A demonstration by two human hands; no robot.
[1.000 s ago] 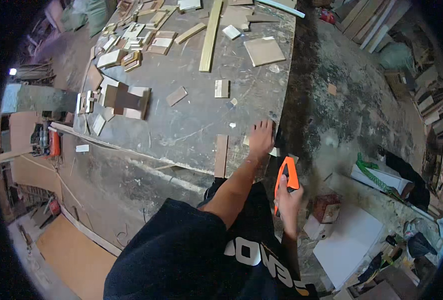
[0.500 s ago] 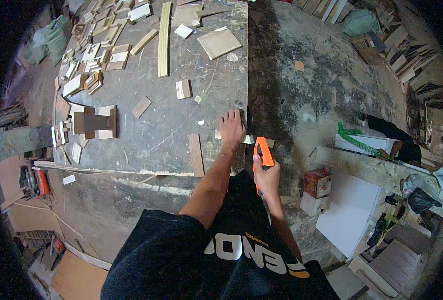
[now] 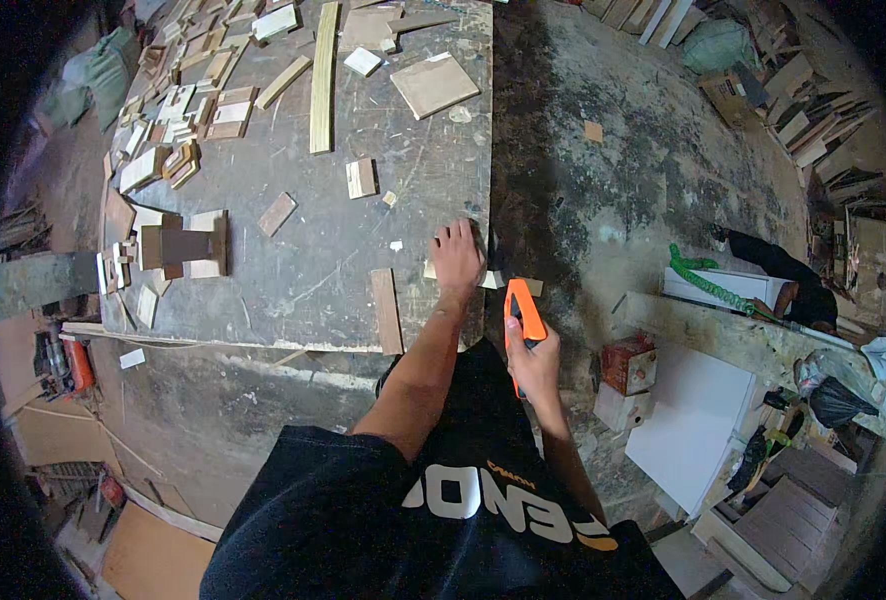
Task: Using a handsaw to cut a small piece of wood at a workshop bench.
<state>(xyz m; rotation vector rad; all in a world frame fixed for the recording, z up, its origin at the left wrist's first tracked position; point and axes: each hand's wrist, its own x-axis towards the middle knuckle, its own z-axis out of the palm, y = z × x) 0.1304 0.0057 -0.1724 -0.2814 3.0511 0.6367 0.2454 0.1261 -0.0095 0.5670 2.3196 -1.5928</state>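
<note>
My left hand [image 3: 456,258] presses a narrow pale wood strip [image 3: 492,280] down at the right edge of the workbench [image 3: 333,235], its fingers bent over the strip. The strip's far end sticks out past the edge. In my right hand [image 3: 536,362] is a hand saw [image 3: 529,312] with an orange handle, held just beyond the bench edge beside the strip. Its blade is dark and nearly edge-on, so I cannot make out how far it sits in the wood. A brown wood strip [image 3: 386,311] lies left of my left forearm.
Many wood offcuts [image 3: 178,110] crowd the bench's far left, near a long pale batten [image 3: 324,80] and a square board [image 3: 435,84]. At right stand a red box [image 3: 629,364] and a white panel [image 3: 685,425]. Another person [image 3: 793,280] is beside a green coiled hose [image 3: 708,280].
The saw and my right hand have shifted slightly toward me. My left hand stays on the strip. The whole view has drifted a little.
</note>
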